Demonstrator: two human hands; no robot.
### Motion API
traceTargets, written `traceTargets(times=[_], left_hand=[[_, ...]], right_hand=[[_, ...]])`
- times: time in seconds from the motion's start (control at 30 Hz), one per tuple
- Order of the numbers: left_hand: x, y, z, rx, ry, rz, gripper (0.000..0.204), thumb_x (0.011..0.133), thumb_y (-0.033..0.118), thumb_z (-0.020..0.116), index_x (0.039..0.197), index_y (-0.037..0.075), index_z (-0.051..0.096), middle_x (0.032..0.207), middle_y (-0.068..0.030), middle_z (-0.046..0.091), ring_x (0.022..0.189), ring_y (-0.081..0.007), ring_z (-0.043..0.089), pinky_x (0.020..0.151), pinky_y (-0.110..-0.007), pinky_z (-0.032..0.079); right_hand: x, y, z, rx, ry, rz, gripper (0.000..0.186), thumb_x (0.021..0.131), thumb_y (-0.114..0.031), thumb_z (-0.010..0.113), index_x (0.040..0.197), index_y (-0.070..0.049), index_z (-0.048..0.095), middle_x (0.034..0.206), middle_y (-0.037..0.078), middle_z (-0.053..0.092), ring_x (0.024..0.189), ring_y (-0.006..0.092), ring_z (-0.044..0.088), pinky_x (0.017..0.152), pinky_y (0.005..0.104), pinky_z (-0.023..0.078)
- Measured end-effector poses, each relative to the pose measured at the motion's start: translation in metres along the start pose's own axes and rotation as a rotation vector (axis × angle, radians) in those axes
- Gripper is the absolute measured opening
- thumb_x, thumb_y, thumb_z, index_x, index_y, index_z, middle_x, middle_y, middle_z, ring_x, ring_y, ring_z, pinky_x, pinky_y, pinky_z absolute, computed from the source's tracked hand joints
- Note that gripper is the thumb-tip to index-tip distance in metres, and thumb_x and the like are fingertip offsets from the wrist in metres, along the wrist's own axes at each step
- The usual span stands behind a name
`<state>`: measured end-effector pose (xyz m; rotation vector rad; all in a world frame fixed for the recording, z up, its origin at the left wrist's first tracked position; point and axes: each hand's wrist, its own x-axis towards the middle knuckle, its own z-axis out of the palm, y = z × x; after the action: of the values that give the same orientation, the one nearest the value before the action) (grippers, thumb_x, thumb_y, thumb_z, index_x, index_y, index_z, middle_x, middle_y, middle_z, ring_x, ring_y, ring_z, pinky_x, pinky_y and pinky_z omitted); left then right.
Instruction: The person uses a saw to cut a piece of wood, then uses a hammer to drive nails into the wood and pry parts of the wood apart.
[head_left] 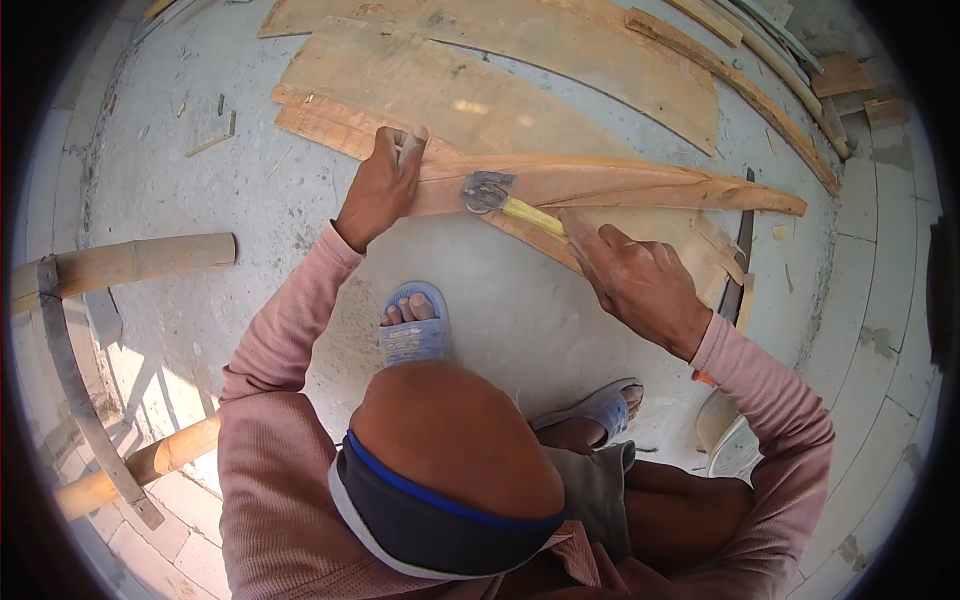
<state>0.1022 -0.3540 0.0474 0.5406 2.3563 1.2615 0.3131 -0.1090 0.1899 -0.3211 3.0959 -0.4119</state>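
My left hand (388, 180) is closed around the left part of a long, narrow wooden board (590, 182), the thumb up along its edge. In my right hand (640, 275) is a hammer (535, 215) with a yellow handle and a grey metal head. The head lies over the board, just right of my left hand; whether it touches the wood I cannot tell. Beneath the board is a flat plywood piece (335, 125), with a broader thin sheet (450, 90) just beyond it.
A large curved plywood sheet (580, 50) and long wood strips (740, 85) lie farther off. A dark, narrow metal piece (742, 240) is right of my right hand. Bamboo poles (150, 262) joined by a flat bar (85, 400) stand at left. Blue sandals (415, 335) are on the concrete floor.
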Motion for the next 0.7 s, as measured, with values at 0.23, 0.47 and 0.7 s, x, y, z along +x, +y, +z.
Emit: traceTargets(times=[0.23, 0.47, 0.7], left_hand=[[-0.008, 0.022, -0.008, -0.376, -0.144, -0.526, 0.071, 0.101, 0.066, 0.045, 0.113, -0.003, 0.059, 0.092, -0.0161, 0.065, 0.066, -0.0158, 0.066, 0.041, -0.026, 0.052], [-0.006, 0.032, -0.014, -0.942, -0.425, -0.778, 0.063, 0.100, 0.056, 0.058, 0.115, -0.005, 0.058, 0.089, -0.0105, 0.068, 0.058, -0.0145, 0.067, 0.049, -0.022, 0.061], [-0.016, 0.008, -0.006, -0.662, -0.486, -0.805, 0.065, 0.099, 0.062, 0.055, 0.114, -0.002, 0.058, 0.075, -0.0025, 0.061, 0.047, -0.0089, 0.057, 0.043, -0.021, 0.055]], right_hand=[[-0.037, 0.018, -0.019, 0.346, -0.058, 0.342, 0.029, 0.104, -0.024, 0.059, 0.124, -0.004, 0.055, 0.073, 0.015, 0.064, 0.058, 0.0287, 0.065, 0.054, 0.0413, 0.046], [-0.081, 0.032, -0.012, 0.575, 0.126, 0.808, 0.026, 0.106, -0.027, 0.057, 0.113, -0.001, 0.057, 0.064, 0.009, 0.049, 0.056, 0.0148, 0.047, 0.053, 0.0349, 0.038], [-0.057, 0.015, -0.006, 0.469, 0.071, 0.479, 0.028, 0.103, -0.016, 0.060, 0.125, 0.001, 0.054, 0.079, 0.022, 0.064, 0.064, 0.0368, 0.062, 0.057, 0.0422, 0.046]])
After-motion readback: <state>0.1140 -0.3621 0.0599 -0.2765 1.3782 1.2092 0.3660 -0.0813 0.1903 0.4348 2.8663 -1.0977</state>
